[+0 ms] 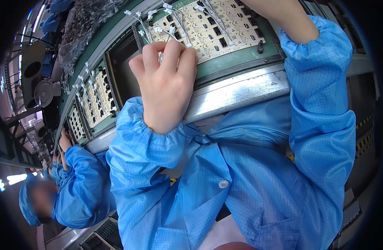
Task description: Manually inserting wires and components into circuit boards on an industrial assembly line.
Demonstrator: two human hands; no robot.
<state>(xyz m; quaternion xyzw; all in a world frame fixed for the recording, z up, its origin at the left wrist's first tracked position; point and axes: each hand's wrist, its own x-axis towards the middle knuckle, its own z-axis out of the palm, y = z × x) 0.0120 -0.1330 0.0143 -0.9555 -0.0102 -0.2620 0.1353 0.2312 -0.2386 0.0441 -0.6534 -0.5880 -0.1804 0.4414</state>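
Note:
My left hand [168,68] rests over the lower left corner of a cream-coloured circuit board panel [204,48], its fingers curled and closed. A thin white cable [169,38] with a small connector rises just past the fingertips; whatever the fingers grip is hidden beneath them. Several other white cables with plug ends [179,21] stand up from the panel's left half. Black components line the board in columns. The panel lies on a green carrier plate [237,64]. My right hand [279,10] reaches past the panel's far right corner; its fingers are cut off by the upper edge of the view.
A metal rail [241,89] runs along the line's near edge. To the left sit more board panels [97,98] with white cables. A co-worker in blue [81,187] works farther left. A small fan [45,92] and clear plastic bags [81,46] are beyond the line.

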